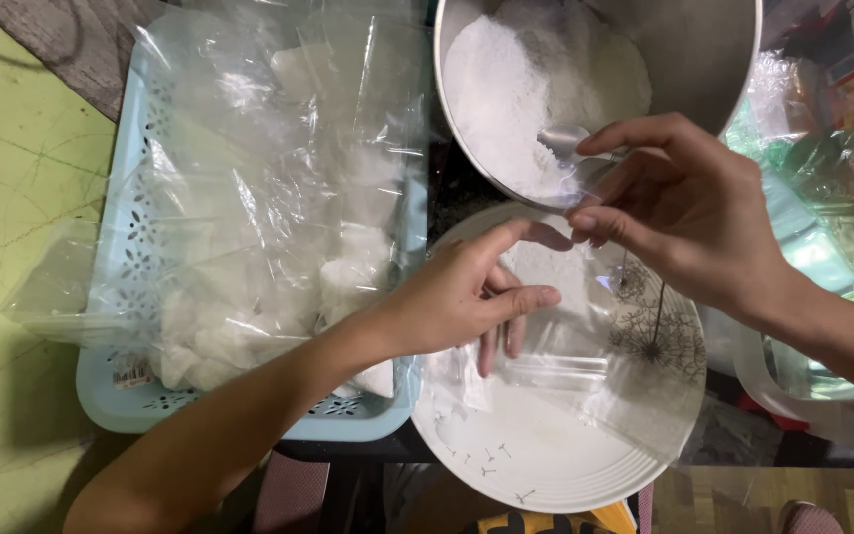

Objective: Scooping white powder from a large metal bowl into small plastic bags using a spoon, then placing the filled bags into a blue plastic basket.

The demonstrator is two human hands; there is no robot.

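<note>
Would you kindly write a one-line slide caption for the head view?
Left hand holds a clear bag open over a white plate while right hand tips a spoon of white powder.

Glossy clear plastic bag point(555, 366) on a smooth glazed plate point(536, 465); brushed metal bowl point(694, 49).

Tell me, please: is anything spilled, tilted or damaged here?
The metal bowl of white powder looks tilted, its rim overlapping the white plate. No spill is visible. The clear bag lies on the plate, held by the left hand.
</note>
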